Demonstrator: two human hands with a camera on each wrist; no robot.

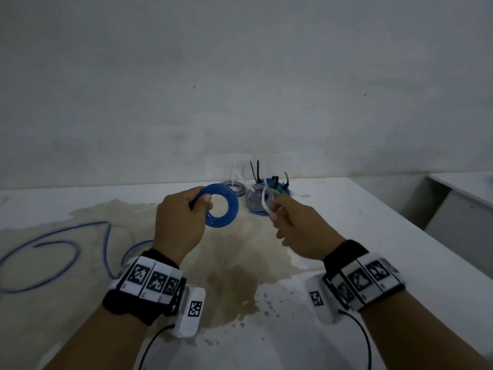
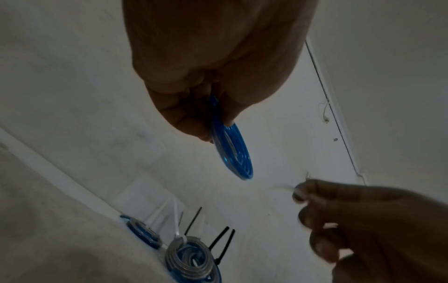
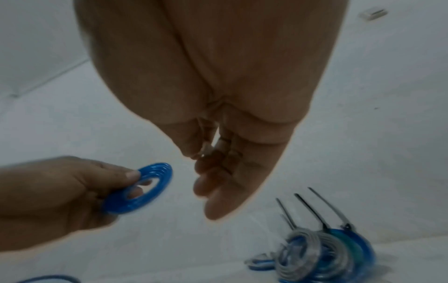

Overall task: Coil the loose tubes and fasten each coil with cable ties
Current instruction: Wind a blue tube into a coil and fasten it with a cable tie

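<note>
My left hand (image 1: 184, 217) pinches a flat blue tube coil (image 1: 222, 206) by its left rim, held up above the table; the same blue coil (image 2: 232, 151) (image 3: 143, 187) shows in both wrist views. To its right my right hand (image 1: 282, 217) pinches a white cable tie (image 1: 265, 201) that curves upward. The tie is only a faint blur in the left wrist view. A gap separates the two hands and the tie stays clear of the coil. The hand (image 3: 208, 153) hides the tie in the right wrist view.
Finished coils (image 1: 262, 197) in blue, grey and green, with black and white tie tails sticking up, lie by the wall. A loose blue tube (image 1: 53, 252) sprawls at the left. The white table (image 1: 373, 236) has a brown stain (image 1: 229, 276) in the middle.
</note>
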